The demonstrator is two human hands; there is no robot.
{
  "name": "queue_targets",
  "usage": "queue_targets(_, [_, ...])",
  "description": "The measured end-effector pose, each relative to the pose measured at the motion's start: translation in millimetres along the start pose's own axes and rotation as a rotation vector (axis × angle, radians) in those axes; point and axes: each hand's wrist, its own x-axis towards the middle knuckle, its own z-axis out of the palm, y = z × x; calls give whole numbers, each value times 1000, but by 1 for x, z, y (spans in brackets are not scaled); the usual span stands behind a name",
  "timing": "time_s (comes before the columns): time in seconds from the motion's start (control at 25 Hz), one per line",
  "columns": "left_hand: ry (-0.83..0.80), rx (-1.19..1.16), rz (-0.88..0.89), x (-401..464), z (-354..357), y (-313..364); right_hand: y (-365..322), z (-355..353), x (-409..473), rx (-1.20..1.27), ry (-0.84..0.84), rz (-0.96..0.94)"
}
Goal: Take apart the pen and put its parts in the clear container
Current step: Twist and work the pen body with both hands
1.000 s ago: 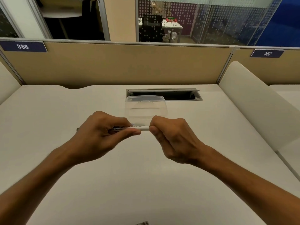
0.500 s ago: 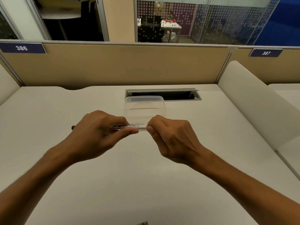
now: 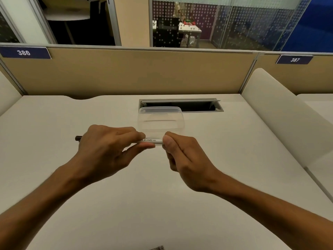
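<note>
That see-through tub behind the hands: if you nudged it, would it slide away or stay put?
The clear rectangular plastic container looks thin-walled and seems empty, so it is probably very light and would likely slide on the smooth white desk. Its low, wide shape suggests it would skid rather than tip. The thin walls may flex if squeezed.

The pen [image 3: 151, 140] lies crosswise between the fingers [image 3: 129, 134] of both hands; the clear container [image 3: 161, 120] sits just behind them.
</note>
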Motion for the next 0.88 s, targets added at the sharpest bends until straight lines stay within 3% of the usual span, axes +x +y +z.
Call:
queue_targets(0.12, [-28,205,65,0,1,-2,-3,-6,5,349,-95,259])
queue_targets(0.2, [-30,163,46,0,3,-4,0,-7,6,319,-81,239])
queue_targets(0.4, [-60,-132,-130,-1,6,-9,16,-11,6,-658,141,-393])
queue_targets(0.48, [-100,-241,-179,-2,5,-10,18,-14,9,-823,161,-578])
queue_targets(0.56, [-91,-302,-194,-2,5,-9,19,-15,12,-833,178,-647])
queue_targets(0.68, [5,-229,-153,-3,4,-4,16,-10,11,-607,164,-543])
queue_targets(0.88, [34,132,-9,-3,5,-1,14,1,11,-17,58,-9])
